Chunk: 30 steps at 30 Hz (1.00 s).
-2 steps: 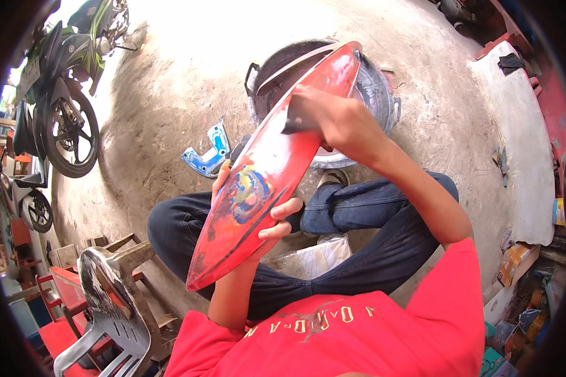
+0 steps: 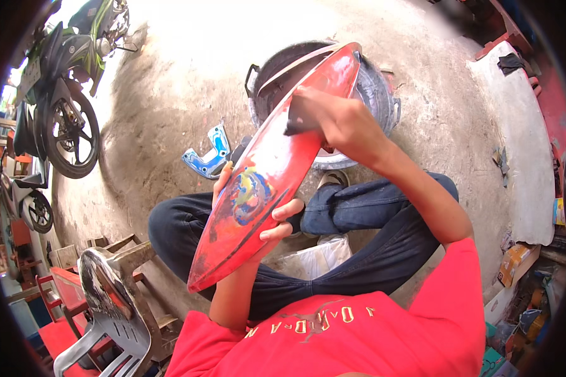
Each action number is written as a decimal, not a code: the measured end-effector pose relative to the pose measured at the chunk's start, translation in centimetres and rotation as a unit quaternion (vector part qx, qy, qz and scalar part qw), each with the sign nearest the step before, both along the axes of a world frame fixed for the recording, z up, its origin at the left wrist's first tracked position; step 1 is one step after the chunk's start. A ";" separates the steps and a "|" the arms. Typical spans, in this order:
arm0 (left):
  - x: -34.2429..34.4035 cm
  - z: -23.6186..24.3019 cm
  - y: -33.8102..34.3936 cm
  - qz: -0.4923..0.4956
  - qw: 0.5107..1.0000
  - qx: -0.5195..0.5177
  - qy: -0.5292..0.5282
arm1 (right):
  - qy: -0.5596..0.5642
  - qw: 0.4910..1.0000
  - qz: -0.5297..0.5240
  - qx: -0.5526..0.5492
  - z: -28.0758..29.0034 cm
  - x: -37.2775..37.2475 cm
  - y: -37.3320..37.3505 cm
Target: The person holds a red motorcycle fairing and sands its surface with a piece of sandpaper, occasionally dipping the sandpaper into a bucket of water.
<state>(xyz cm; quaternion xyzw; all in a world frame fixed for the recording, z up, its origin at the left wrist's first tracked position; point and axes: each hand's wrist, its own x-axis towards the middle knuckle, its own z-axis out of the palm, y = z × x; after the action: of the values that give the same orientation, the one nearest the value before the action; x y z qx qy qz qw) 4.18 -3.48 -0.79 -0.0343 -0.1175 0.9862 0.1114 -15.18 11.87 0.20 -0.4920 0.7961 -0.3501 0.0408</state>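
Note:
A long, pointed red motorcycle body panel (image 2: 283, 169) slants across my lap. Bare, worn patches show in blue, yellow and dark colours on its lower half. From beneath, my left hand (image 2: 267, 242) grips it, with fingers curled over both edges. My right hand (image 2: 333, 116) is closed, pressing a dark piece that looks like sandpaper (image 2: 295, 123) against the panel's upper half. Slight blur hides this piece's exact shape. Behind the panel's far end is a round dark basin (image 2: 383, 94) with handles; its inside is partly covered.
A blue and white bracket-shaped part (image 2: 209, 152) lies on the concrete floor (image 2: 170, 94), left of the basin. Motorcycles (image 2: 69, 125) stand at far left. A grey plastic chair (image 2: 116, 308) is near left. Assorted items, including an orange box (image 2: 517, 264), line the right side.

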 end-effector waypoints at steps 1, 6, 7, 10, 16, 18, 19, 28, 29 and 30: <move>-0.1 0.0 0.0 0.002 1.000 -0.013 0.010 | 0.028 0.999 -0.001 -0.047 -0.2 -0.1 0.1; -0.8 -0.1 -0.3 0.022 0.999 -0.018 0.037 | 0.034 0.989 -0.025 -0.143 0.6 -2.7 1.5; -0.8 -0.1 -0.3 0.028 0.999 -0.012 0.031 | 0.013 0.986 -0.055 -0.157 0.9 -3.3 1.9; -0.7 -0.1 0.1 0.030 0.999 -0.005 0.027 | -0.180 0.950 -0.242 -0.079 1.2 -4.7 2.6; -0.4 -0.5 1.2 0.032 0.999 -0.017 0.033 | 0.001 0.998 0.002 -0.059 -1.8 -2.5 1.7; -0.3 -0.7 1.2 0.042 0.998 -0.023 0.043 | 0.079 0.991 0.087 -0.058 -2.7 -1.4 1.3; -0.3 -0.8 1.3 0.042 0.998 -0.022 0.038 | 0.063 0.994 0.061 -0.066 -3.1 -1.7 1.3; -0.6 -1.5 1.3 0.045 0.998 -0.010 0.049 | 0.046 0.994 0.081 -0.051 -2.7 -0.6 0.7; -0.6 -1.4 1.4 0.047 0.998 -0.012 0.040 | 0.066 0.987 0.134 -0.059 -2.3 0.0 0.6; -0.5 -1.2 1.5 0.048 0.998 -0.013 0.030 | 0.065 0.991 0.113 -0.044 -2.9 -1.1 0.6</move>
<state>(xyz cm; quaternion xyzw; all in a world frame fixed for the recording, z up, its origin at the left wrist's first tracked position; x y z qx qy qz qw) 3.67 -2.01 -2.04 -0.0009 -0.1028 0.9924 0.0672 -16.28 12.47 -2.70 -0.6015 0.7203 -0.3455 0.0064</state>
